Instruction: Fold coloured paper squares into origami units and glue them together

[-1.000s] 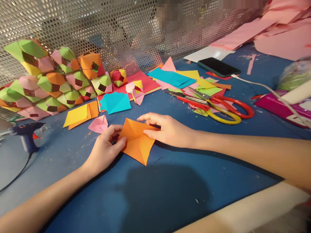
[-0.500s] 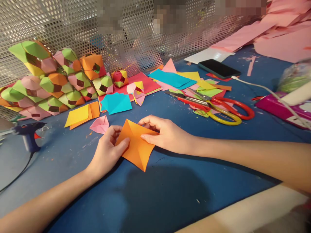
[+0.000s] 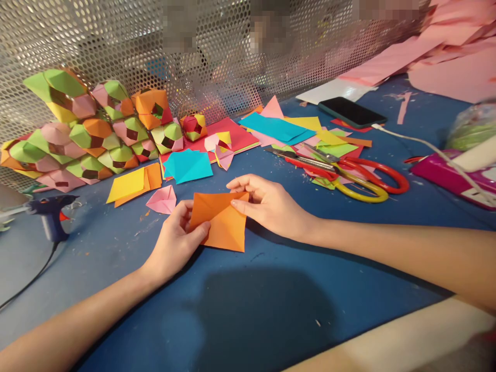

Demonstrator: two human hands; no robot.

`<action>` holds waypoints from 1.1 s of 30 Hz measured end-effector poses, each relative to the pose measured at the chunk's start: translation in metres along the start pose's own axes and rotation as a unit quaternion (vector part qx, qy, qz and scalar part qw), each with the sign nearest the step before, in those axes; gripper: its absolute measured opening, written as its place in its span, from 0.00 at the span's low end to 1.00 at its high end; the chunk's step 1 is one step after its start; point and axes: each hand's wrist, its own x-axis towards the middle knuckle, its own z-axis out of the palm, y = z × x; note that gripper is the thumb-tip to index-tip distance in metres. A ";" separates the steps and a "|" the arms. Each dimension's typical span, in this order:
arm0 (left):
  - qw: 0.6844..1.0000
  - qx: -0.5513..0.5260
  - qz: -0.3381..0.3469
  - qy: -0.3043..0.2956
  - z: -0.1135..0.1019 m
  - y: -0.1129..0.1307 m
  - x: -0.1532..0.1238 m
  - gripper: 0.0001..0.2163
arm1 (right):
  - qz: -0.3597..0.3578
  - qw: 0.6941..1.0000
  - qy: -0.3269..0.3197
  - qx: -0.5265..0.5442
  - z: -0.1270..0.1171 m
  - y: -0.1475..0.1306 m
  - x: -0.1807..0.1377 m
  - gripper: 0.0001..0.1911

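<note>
Between my hands, just above the blue table, is a square sheet of orange paper (image 3: 220, 222) with a diagonal crease. My left hand (image 3: 178, 237) pinches its left side, thumb on top and fingers behind. At the upper right corner my right hand (image 3: 267, 206) holds it between thumb and fingers; those fingertips are partly hidden. A small folded pink paper piece (image 3: 163, 199) lies just left of my left hand. Beyond it are a stack of yellow and orange sheets (image 3: 134, 183) and several blue sheets (image 3: 188, 166).
Folded paper balls (image 3: 93, 137) are stacked against a perforated metal screen (image 3: 127, 46). Scissors (image 3: 364, 178) and a cutter (image 3: 306, 161) lie on paper scraps at the right, near a phone (image 3: 351, 111) with a cable. A glue gun (image 3: 52, 214) stands at the left.
The orange sheet has been turned from a corner-down diamond to roughly square-on. My right hand has shifted to its upper right corner. Both hands keep hold, and the view has moved slightly.
</note>
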 end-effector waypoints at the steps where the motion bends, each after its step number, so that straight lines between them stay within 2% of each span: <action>1: 1.000 0.003 -0.007 -0.001 0.000 0.000 0.000 0.11 | -0.002 1.000 -0.001 0.004 0.000 -0.001 -0.001 0.12; 4: 0.999 0.016 -0.034 0.007 -0.001 0.000 0.000 0.13 | 0.005 0.999 -0.014 0.046 0.001 -0.005 -0.002 0.14; 7: 0.999 -0.025 -0.040 0.015 -0.002 0.001 0.000 0.16 | 0.019 0.995 -0.005 0.103 0.001 -0.005 -0.001 0.16; 10: 0.998 -0.057 -0.039 0.012 -0.002 0.002 0.000 0.16 | 0.041 0.994 -0.005 0.101 0.002 -0.001 0.001 0.15; 17: 0.999 -0.038 -0.029 0.007 -0.005 0.005 -0.002 0.14 | 0.066 0.992 -0.032 0.099 0.002 0.004 0.002 0.11; 25: 0.982 -0.168 -0.083 -0.004 0.002 0.014 -0.003 0.13 | 0.063 0.993 -0.027 0.098 0.002 0.002 0.002 0.12; 29: 0.962 -0.243 -0.122 -0.009 0.007 0.013 -0.008 0.17 | 0.088 0.984 -0.016 0.157 0.005 -0.002 -0.001 0.12; 33: 0.950 -0.284 -0.130 0.000 0.010 0.011 -0.009 0.19 | 0.125 0.969 -0.016 0.211 0.008 -0.006 -0.005 0.10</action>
